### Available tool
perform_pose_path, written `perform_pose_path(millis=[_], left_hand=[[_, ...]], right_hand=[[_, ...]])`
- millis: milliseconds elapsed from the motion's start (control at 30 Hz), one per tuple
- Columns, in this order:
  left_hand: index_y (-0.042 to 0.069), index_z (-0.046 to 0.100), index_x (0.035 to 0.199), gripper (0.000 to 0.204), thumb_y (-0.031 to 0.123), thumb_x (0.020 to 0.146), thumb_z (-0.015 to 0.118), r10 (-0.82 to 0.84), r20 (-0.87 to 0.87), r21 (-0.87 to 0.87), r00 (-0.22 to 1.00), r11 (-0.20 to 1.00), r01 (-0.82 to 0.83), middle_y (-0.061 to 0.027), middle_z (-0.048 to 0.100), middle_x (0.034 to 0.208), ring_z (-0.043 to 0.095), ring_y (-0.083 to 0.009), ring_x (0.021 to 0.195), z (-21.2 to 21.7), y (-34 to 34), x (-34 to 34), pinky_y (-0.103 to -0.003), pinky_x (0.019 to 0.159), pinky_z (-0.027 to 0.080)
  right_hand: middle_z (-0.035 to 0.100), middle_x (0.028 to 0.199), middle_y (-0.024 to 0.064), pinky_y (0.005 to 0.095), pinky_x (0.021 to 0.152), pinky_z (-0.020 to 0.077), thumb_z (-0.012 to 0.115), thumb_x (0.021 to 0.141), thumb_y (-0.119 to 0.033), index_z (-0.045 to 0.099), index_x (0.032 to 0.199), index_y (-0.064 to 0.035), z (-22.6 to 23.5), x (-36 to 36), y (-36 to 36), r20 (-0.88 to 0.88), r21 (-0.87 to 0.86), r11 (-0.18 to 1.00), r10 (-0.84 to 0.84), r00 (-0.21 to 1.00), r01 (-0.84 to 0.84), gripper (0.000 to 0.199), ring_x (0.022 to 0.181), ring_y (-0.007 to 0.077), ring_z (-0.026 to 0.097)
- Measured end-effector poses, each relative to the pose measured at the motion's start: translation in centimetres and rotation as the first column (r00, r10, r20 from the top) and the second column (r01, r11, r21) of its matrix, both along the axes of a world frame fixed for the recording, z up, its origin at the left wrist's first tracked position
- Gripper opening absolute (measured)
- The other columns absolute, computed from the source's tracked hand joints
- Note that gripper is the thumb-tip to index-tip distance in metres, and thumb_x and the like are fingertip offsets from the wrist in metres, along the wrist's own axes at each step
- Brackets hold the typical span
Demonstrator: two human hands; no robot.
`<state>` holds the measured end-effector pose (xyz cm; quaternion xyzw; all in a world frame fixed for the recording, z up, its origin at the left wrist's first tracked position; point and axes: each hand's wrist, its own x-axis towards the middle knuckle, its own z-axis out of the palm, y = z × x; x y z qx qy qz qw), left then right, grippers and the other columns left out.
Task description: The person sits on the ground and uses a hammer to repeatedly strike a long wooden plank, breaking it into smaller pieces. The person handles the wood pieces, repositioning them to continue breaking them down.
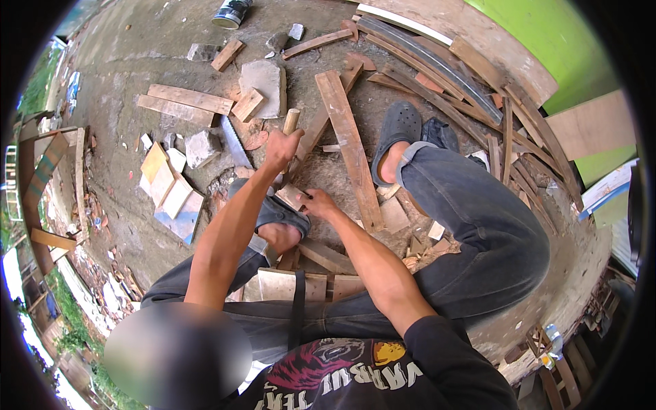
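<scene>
Squatting view: a person crouches on the dirt floor (130, 82) among wood scraps
Left hand (281, 149): fist closed round a wooden handle (291, 121); tool head hidden
Right hand (320, 203): fingers pinching a small wood block (290, 196) beside the sandalled foot (277, 222)
Advice: keep fingers low, clear of the strike; steady the block against the long plank (348, 143)

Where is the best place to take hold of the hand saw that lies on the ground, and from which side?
The hand saw lies flat on the ground, left of the left hand, its blade between a grey stone and wood scraps. Its handle cannot be made out, so I would judge the plain back edge safest: come from above and pinch the blade across its width, away from the teeth.
</scene>
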<state>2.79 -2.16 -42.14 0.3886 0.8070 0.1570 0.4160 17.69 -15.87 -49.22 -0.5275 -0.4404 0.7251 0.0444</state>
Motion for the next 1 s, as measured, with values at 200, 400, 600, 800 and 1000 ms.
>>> perform_pose_path(millis=[200, 400, 600, 800, 1000], left_hand=[[-0.015, 0.063, 0.073, 0.06, 0.045, 0.074, 0.068, 0.026, 0.023, -0.035, 0.999, 0.999, -0.025, -0.0212, 0.062, 0.062, 0.064, -0.0287, 0.061, 1.7, 0.0, 1.2, -0.043, 0.061, 0.049], [0.002, 0.059, 0.06, 0.035, 0.028, 0.079, 0.071, 0.11, 0.154, 0.039, 0.982, 0.992, -0.118, -0.0035, 0.053, 0.053, 0.049, -0.0129, 0.044, 1.5, -0.4, 0.9, -0.032, 0.042, 0.037], [-0.001, 0.062, 0.064, 0.036, 0.03, 0.077, 0.071, 0.18, 0.291, 0.05, 0.94, 0.978, -0.203, -0.0056, 0.056, 0.055, 0.052, -0.0148, 0.047, 1.3, -1.9, 0.6, -0.034, 0.046, 0.04], [0.002, 0.059, 0.062, 0.03, 0.024, 0.079, 0.071, 0.221, 0.366, 0.14, 0.904, 0.947, -0.289, -0.0017, 0.052, 0.053, 0.047, -0.0118, 0.044, 2.3, -2.2, 1.2, -0.032, 0.043, 0.036], [0.001, 0.059, 0.06, 0.032, 0.024, 0.079, 0.07, 0.165, 0.259, 0.218, 0.952, 0.95, -0.224, -0.0032, 0.053, 0.052, 0.047, -0.0111, 0.046, 1.9, -2.7, 1.6, -0.033, 0.044, 0.036]], right_hand=[[0.071, 0.084, 0.0155, 0.0341, 0.068, 0.0548, 0.06, 0.093, -0.042, 0.067, 0.099, 0.0015, 0.9, 0.5, 0.7, 0.041, -0.061, 0.998, 0.027, 0.999, -0.024, 0.045, 0.069, 0.0222, 0.072], [0.071, 0.085, 0.0156, 0.0343, 0.066, 0.0559, 0.06, 0.094, -0.039, 0.066, 0.102, 0.0031, -1.0, 0.3, 0.2, -0.024, -0.073, 0.997, -0.036, 0.999, 0.035, 0.043, 0.07, 0.0221, 0.072], [0.068, 0.102, 0.0139, 0.0314, 0.071, 0.0587, 0.059, 0.098, -0.029, 0.062, 0.116, 0.0047, -0.3, 1.2, 1.6, -0.067, -0.215, 0.968, -0.146, 0.987, 0.129, 0.039, 0.084, 0.0204, 0.068], [0.065, 0.112, 0.0118, 0.0317, 0.076, 0.058, 0.057, 0.099, -0.026, 0.06, 0.123, 0.002, 0.4, 1.3, 2.4, -0.089, -0.289, 0.941, -0.208, 0.974, 0.175, 0.037, 0.098, 0.0206, 0.064], [0.066, 0.11, 0.0112, 0.0323, 0.072, 0.0577, 0.057, 0.099, -0.028, 0.061, 0.122, 0.001, 0.1, -0.1, 0.4, -0.018, -0.281, 0.902, -0.345, 0.938, 0.327, 0.037, 0.094, 0.0204, 0.064]])
